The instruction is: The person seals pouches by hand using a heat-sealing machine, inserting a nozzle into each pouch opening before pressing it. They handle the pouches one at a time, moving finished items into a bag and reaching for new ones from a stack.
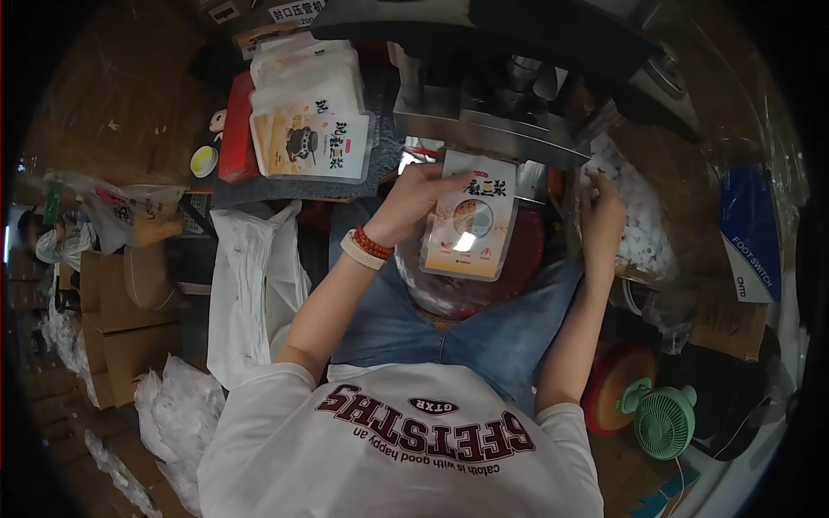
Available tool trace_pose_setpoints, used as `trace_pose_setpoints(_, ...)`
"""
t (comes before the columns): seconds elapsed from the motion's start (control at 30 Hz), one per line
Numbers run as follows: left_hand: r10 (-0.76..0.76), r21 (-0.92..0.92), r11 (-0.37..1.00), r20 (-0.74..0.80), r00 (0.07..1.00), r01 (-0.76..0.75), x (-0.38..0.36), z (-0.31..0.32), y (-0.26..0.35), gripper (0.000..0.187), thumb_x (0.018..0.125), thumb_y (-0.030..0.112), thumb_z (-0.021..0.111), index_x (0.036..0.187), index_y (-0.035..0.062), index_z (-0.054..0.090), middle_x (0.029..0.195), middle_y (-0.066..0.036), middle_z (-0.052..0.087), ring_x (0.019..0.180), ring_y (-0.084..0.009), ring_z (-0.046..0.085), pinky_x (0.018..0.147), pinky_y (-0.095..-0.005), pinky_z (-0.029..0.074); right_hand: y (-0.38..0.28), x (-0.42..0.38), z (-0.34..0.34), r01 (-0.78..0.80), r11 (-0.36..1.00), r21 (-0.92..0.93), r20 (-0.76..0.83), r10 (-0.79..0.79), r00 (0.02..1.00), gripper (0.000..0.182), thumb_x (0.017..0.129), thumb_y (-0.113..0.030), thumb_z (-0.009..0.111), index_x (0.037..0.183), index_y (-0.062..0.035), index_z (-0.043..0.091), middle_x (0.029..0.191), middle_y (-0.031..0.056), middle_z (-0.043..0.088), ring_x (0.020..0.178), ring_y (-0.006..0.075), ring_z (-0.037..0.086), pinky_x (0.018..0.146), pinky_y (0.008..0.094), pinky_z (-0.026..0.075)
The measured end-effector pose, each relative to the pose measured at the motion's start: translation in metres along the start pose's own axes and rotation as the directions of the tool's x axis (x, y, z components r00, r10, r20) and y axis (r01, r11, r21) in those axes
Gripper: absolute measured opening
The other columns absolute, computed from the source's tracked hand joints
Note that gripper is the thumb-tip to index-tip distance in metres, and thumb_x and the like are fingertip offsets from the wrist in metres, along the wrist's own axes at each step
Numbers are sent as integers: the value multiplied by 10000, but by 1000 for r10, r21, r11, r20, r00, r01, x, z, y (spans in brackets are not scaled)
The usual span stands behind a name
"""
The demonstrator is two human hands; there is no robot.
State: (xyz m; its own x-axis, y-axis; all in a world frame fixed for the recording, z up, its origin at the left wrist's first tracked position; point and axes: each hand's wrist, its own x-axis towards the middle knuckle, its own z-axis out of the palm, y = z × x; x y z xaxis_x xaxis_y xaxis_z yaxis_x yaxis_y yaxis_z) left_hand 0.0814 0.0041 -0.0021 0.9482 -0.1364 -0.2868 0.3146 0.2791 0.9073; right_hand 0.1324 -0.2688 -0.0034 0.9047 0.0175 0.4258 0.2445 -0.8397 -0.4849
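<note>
My left hand (413, 205) is closed on the edge of a flat printed pouch (471, 246), thumb on its front. The pouch is white and tan with dark lettering and a round clear window, and it lies over my lap just below the machine's metal front (492, 121). My right hand (602, 211) is at the near side of a clear bag of small white plastic pieces (643, 224). Its fingers are curled together at the bag's edge, and whatever they pinch is too small to make out.
A stack of similar pouches (311, 142) lies on a grey cloth beside a red box (237, 129). A blue foot switch box (749, 233) stands at the right, with a green fan (665, 421) lower down. White plastic bags (250, 285) hang at the left.
</note>
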Motion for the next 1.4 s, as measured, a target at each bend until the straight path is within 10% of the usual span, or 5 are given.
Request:
trace_pose_setpoints(0.23, 744, 961, -236, 81, 664, 146, -54, -93, -2, 428, 784, 143, 681, 1203, 118, 601, 1212, -51, 620, 1160, -273, 552, 1005, -389, 372, -21, -11, -12, -238, 842, 484, -189, 367, 911, 242, 842, -103, 684, 1041, 31, 650, 967, 119, 671, 862, 171, 630, 752, 289, 486)
trace_pose_setpoints(0.47, 679, 910, 354, -91, 729, -217, -91, -83, -6, 431, 649, -89, 557, 1013, 98, 692, 997, -59, 697, 976, -243, 653, 831, -347, 511, -110, -63, -37, -17, 517, 856, 100, -133, 986, 303, 761, 32, 707, 1061, 28, 668, 912, 63, 631, 827, 108, 579, 704, 227, 456)
trace_pose_setpoints(0.8, 767, 860, -63, 366, 526, -506, -113, -16, 17, 391, 614, -18, 646, 993, 68, 682, 980, -45, 693, 863, -241, 665, 723, -320, 536, -144, -62, -38, 509, 661, 551, 30, -625, 780, 321, 713, 11, 710, 1030, -4, 663, 959, 94, 604, 823, 224, 567, 707, 311, 467)
trace_pose_setpoints(1.1, 172, 124, 978, -39, 984, -166, -41, 7, -27, 236, 881, 189, 669, 931, -39, 703, 764, -67, 702, 665, -56, 624, 590, -205, 488, -108, -44, -52, 48, 799, 599, 35, -86, 996, 347, 820, -122, 694, 1139, -18, 606, 1063, 127, 621, 926, 238, 609, 856, 314, 451)
trace_pose_setpoints(1.4, -19, -191, 981, -1, 1000, 18, 14, 9, -4, 298, 875, 170, 661, 1037, -79, 637, 946, -101, 691, 789, -131, 667, 676, -250, 528, 0, -5, -11, -15, 993, -114, -7, 14, 1000, 208, 889, -151, 603, 1027, -3, 651, 978, 170, 657, 887, 344, 620, 772, 380, 476)
